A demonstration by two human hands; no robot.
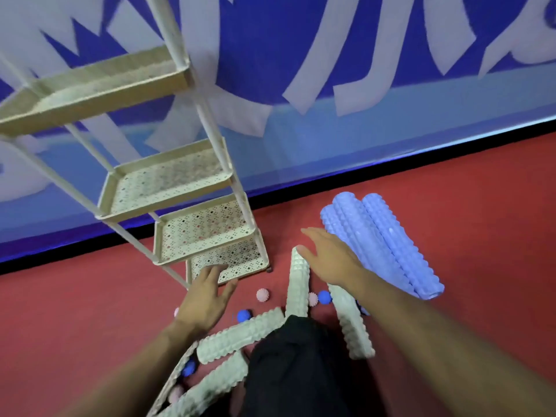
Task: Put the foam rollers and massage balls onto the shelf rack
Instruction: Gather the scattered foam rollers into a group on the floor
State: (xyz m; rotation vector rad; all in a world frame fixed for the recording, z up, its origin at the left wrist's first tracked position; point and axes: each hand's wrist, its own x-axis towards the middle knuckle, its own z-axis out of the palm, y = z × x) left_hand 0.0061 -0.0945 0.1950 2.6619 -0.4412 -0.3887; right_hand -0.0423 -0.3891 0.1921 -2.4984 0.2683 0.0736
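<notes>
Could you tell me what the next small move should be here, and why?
Probably lower the right hand onto the upright white roller just below it and grip it. Both hands are open and hold nothing, the left hand reaches toward the rack's bottom tray, and every tray in view looks bare. The blue rollers and the balls lie on the floor, so anything near would do.

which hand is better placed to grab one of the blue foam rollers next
Right, probably. The right hand hovers open beside the blue foam rollers, nearly over them. The left hand is open near the shelf rack, with white rollers between.
</notes>
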